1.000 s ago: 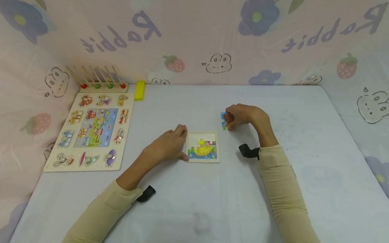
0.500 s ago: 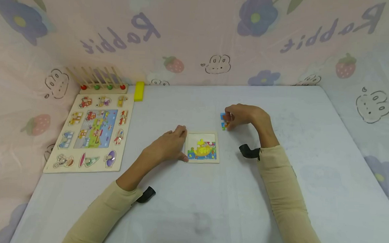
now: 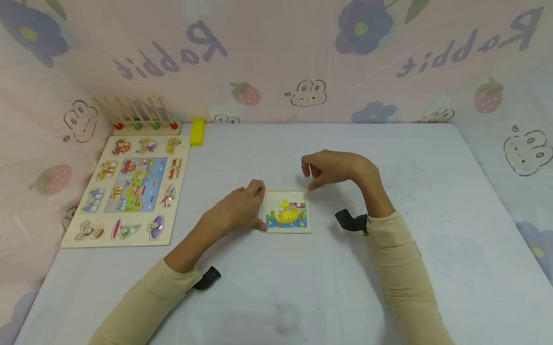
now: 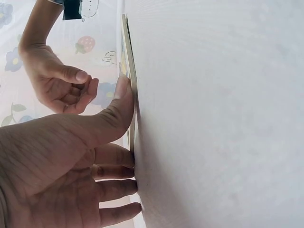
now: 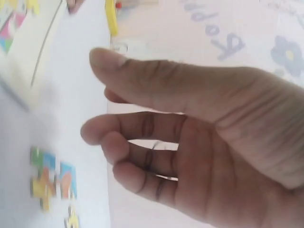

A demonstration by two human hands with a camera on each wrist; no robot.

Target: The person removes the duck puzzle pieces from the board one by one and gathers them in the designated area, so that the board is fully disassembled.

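Observation:
A small wooden puzzle board (image 3: 286, 196), its lower part filled with a yellow duck-like picture, lies mid-table. My left hand (image 3: 239, 204) rests at its left side, the thumb (image 4: 122, 107) touching the board's edge and the fairly straight fingers set down beside it. Above the board's far right corner hovers my right hand (image 3: 335, 168), fingers loosely bent. From the right wrist, nothing shows between the thumb (image 5: 142, 78) and fingers. Joined jigsaw pieces (image 5: 47, 175) in blue, orange and green lie on the table near it, with a small yellow piece (image 5: 72, 219) beside them.
On the left lies a large wooden peg puzzle (image 3: 176, 209) with vehicle shapes. Behind it stands a rack of wooden rods (image 3: 139, 113) with red and green beads. A yellow block (image 3: 197, 132) sits beside that. Patterned cloth (image 3: 273, 47) walls the table's back and sides.
My right hand has moved left and slightly toward the puzzle board, away from the jigsaw pieces it was touching. The left hand stays at the board's left edge.

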